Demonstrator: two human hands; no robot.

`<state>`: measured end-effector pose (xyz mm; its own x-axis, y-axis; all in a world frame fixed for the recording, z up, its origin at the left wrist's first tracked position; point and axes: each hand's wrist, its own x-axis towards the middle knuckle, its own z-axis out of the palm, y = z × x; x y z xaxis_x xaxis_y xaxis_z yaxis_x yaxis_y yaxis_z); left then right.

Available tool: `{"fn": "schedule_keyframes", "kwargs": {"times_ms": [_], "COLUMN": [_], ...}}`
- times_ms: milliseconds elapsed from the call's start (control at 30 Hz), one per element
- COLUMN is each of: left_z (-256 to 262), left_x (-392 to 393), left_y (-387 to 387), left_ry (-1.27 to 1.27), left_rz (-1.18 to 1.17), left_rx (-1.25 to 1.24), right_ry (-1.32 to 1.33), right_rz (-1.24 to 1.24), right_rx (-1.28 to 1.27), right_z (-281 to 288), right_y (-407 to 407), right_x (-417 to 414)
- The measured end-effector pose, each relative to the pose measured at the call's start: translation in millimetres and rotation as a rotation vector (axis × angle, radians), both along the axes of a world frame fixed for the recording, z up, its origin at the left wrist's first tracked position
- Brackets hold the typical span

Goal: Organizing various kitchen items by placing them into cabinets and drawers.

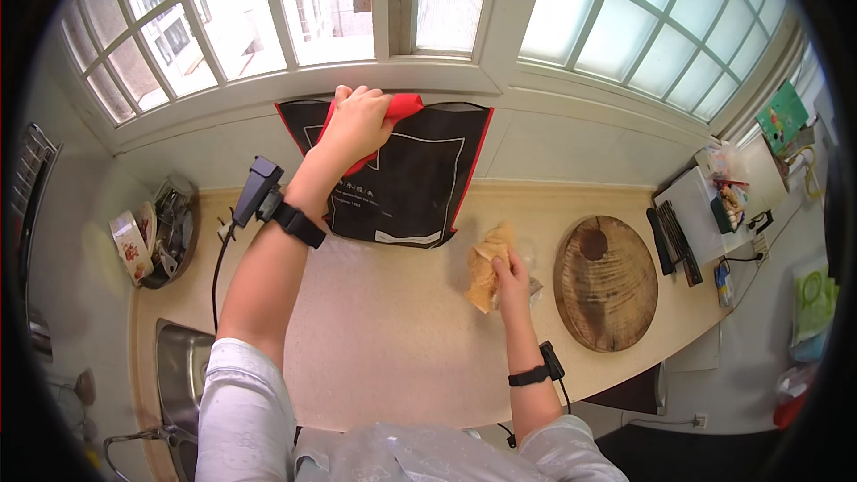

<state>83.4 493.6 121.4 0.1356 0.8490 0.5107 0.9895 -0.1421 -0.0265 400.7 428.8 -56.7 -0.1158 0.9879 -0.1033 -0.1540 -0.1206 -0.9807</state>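
Observation:
A black non-woven bag with red edging [408, 181] stands against the wall under the window and bears printed writing. My left hand [361, 120] is up at its top, closed around a bunched red strap [405, 106] that looks like the bag's handle. Lower and to the right, my right hand [512, 281] pinches a crumpled tan cloth [487, 268] at the counter. Something small and greyish [534, 288] shows partly behind that hand; I cannot tell what it is.
Right of my right hand lies a thick round wooden chopping board [606, 284]. Several knives in a rack [675, 241] stand beyond it. At left are a bowl of utensils [171, 241] and a steel sink [184, 361]. Cables hang from both wrist straps.

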Motion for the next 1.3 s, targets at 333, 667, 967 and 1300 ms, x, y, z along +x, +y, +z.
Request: {"fn": "schedule_keyframes", "kwargs": {"times_ms": [333,667,967,1300], "left_z": [-30.3,-119.3,-162.6,-172.7], "left_x": [43.2,71.2,88.3,91.3], "left_y": [-209.8,-340.4,-369.5,-382.8], "left_ry": [-0.023,-0.146,-0.252,-0.234], "left_rz": [-0.243,-0.037,-0.027,-0.012], "left_rx": [-0.018,-0.074,-0.225,-0.275], "right_ry": [0.312,-0.511,-0.804,-0.755], "right_rz": [-0.216,1.002,0.15,1.032], "right_rx": [0.325,1.058,0.66,1.503], "right_z": [107.3,89.8,-31.7,15.1], "right_y": [2.7,-72.6,40.9,-34.9], "right_x": [32.8,-60.4,-80.9,-235.9]}}
